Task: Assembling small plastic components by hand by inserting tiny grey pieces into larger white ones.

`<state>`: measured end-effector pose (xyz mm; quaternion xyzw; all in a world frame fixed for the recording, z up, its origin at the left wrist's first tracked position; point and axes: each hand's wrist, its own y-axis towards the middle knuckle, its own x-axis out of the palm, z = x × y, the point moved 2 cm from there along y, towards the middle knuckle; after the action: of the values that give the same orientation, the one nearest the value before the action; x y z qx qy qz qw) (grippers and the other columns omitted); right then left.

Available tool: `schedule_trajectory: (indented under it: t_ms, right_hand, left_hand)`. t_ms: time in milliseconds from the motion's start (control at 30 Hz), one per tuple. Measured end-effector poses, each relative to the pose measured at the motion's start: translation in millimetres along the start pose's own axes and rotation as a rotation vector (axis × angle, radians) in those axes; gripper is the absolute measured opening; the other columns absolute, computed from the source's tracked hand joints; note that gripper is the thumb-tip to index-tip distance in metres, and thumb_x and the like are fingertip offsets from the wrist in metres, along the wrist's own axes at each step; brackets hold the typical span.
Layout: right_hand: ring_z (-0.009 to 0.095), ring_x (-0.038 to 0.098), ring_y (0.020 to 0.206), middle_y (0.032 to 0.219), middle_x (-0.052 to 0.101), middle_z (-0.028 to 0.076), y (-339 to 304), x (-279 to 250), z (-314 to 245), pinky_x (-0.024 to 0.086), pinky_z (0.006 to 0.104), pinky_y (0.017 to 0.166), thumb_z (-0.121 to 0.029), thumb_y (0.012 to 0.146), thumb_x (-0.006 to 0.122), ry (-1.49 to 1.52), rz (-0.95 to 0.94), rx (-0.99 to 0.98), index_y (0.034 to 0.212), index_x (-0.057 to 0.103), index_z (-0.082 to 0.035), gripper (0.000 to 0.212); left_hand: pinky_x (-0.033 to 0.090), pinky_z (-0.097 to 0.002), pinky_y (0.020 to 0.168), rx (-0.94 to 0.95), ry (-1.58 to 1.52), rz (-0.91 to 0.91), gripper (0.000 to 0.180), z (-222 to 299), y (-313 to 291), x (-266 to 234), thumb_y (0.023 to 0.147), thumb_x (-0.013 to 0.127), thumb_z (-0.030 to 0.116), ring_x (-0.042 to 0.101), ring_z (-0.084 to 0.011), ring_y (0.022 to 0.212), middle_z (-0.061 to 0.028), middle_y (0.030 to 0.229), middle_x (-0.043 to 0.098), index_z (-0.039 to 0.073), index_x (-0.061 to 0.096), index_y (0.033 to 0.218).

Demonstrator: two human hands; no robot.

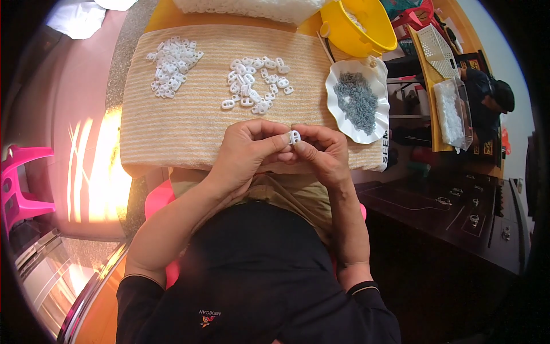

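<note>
A small white plastic piece with two holes [294, 137], much like a cord lock, is pinched between the fingertips of my left hand [247, 150] and my right hand [325, 155]. Both hands are just over the table's near edge, thumbs and forefingers on the piece. Beyond them on the striped cloth lies a loose group of similar white oval pieces [245, 80]. A denser heap of white pieces [173, 67] sits farther left. To the right, a white scalloped dish [336, 109] holds many tiny grey parts [357, 102], perhaps springs, too small to tell.
The beige striped cloth [200, 126] covers the table. At its far side are a yellow bucket [366, 34] and a bag of white pieces [246, 6]. Pink stools [28, 192] stand left. At the right, another person [484, 94] is near a clear box of white items [450, 112].
</note>
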<state>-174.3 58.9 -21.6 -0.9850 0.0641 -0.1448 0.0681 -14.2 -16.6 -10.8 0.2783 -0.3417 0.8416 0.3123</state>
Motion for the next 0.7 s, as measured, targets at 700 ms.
schedule_trajectory:
  t_ms: [700]
  right_hand:
    - [0.02, 0.067, 0.084, 0.098, 0.066, 0.016, -5.5, 2.5, -3.9, 0.058, 0.0284, 0.073, 0.001, 0.085, 0.064, 0.04, 0.035, -0.053, 0.114, 0.057, 0.007, 0.03]
  left_hand:
    - [0.057, -0.0249, 0.071, -0.051, -0.145, -0.064, 0.019, -3.4, -0.7, 2.3, 0.086, 0.064, 0.004, 0.066, -0.0163, 0.078, -0.0115, 0.095, 0.066, -0.003, 0.061, 0.104]
